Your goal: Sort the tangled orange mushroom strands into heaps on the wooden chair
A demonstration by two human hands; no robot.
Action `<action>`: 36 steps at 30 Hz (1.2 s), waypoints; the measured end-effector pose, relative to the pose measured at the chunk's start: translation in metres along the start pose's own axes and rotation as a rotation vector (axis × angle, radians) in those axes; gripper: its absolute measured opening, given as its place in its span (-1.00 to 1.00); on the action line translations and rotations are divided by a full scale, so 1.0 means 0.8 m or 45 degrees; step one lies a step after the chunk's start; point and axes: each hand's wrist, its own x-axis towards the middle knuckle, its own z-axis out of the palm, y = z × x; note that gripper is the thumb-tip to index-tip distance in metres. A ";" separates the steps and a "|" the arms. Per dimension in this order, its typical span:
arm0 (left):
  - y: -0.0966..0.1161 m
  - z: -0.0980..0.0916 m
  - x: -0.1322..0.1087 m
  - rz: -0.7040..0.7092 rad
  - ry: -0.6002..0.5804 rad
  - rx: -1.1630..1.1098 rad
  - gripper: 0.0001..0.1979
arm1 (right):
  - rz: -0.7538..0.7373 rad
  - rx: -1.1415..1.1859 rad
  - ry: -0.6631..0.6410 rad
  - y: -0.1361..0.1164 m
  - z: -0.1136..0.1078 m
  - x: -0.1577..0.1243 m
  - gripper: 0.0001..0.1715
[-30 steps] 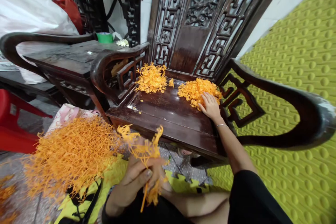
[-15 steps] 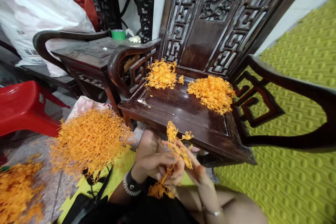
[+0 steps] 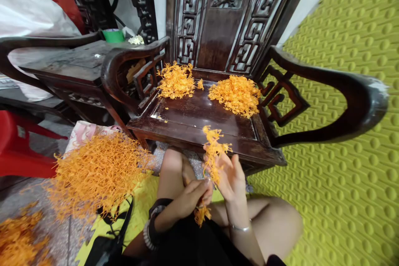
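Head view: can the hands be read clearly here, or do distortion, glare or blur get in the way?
In the head view, wide-angle distortion bows the chair armrest; glare lies on the varnished seat; the left hand, right hand and orange strands stay readable, without heavy blur.

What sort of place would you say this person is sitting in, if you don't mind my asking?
It looks like a room in a home, perhaps doubling as a small craft workspace: there's a carved dark-wood armchair, a dimpled green floor mat, and heaps of orange strands beside the person.
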 end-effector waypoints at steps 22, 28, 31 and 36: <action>0.000 0.027 0.007 -0.155 -0.122 -0.088 -0.46 | -0.226 0.148 0.184 -0.034 -0.025 0.007 -0.71; 0.000 0.029 0.010 -0.203 -0.251 -0.141 -0.46 | -0.541 0.036 0.235 -0.070 -0.030 0.004 -0.46; 0.010 0.025 0.000 -0.229 -0.363 0.036 -0.47 | -0.937 -0.228 0.470 -0.077 -0.020 -0.003 -0.28; 0.045 0.014 -0.024 -0.098 -0.407 0.570 -0.53 | -1.344 -0.607 0.692 -0.082 0.004 -0.040 -0.29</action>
